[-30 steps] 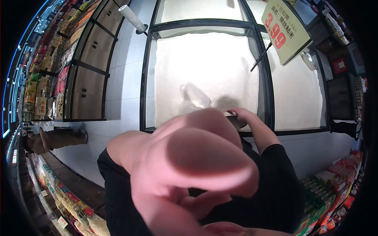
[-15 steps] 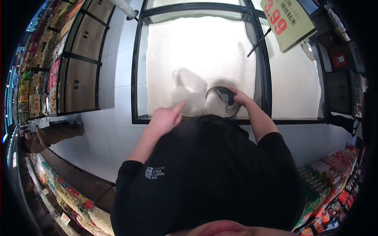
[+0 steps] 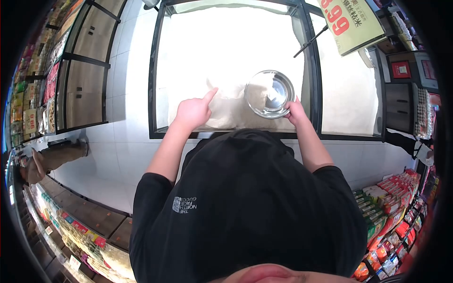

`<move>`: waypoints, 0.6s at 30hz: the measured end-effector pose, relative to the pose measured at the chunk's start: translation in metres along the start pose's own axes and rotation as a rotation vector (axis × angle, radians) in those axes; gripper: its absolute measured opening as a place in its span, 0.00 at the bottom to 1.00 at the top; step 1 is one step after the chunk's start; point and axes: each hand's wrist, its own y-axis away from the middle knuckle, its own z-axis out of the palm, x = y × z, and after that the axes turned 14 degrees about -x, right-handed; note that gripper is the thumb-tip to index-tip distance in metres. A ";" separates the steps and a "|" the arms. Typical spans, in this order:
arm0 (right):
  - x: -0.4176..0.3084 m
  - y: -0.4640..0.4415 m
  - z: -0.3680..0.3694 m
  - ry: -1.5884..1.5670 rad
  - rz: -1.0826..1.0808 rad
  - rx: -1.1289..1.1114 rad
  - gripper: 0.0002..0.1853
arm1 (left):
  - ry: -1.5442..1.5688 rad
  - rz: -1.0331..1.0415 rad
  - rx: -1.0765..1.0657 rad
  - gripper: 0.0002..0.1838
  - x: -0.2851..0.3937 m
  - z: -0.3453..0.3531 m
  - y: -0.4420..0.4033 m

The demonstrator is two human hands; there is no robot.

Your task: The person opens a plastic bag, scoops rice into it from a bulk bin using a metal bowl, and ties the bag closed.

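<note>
My right hand (image 3: 296, 113) grips the rim of a round shiny metal bowl (image 3: 289, 92) at its right side. White grains lie in the left part of the bowl, and its bare bottom shines at the right. Beside it, a clear plastic bag (image 3: 222, 113) rests on the white rice (image 3: 226, 47) in a black-framed bin (image 3: 153, 94). My left hand (image 3: 193, 112) is at the bag's left edge, index finger stretched along it and the other fingers curled in. Glare partly hides the bag's outline and what it contains.
A price sign (image 3: 351, 26) on a black stand leans over the right bin divider. Another rice bin (image 3: 349, 108) adjoins on the right. Shelves of packaged goods (image 3: 391, 198) stand behind me on both sides. A person's leg (image 3: 66, 155) shows at the left.
The metal bowl has risen from the rice and moved slightly forward in my right hand, and tilts differently. My left hand has shifted a little forward and left at the bag.
</note>
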 end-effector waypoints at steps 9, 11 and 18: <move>-0.105 0.018 0.105 0.102 -0.351 -0.143 0.36 | 0.046 0.068 0.247 0.06 -0.004 0.022 -0.016; -0.112 0.031 0.153 0.178 -0.299 -0.086 0.40 | 0.077 0.064 0.294 0.06 -0.003 0.026 -0.014; -0.044 0.006 0.163 0.870 -0.759 -0.040 0.38 | 0.145 0.089 0.488 0.05 -0.002 0.035 -0.006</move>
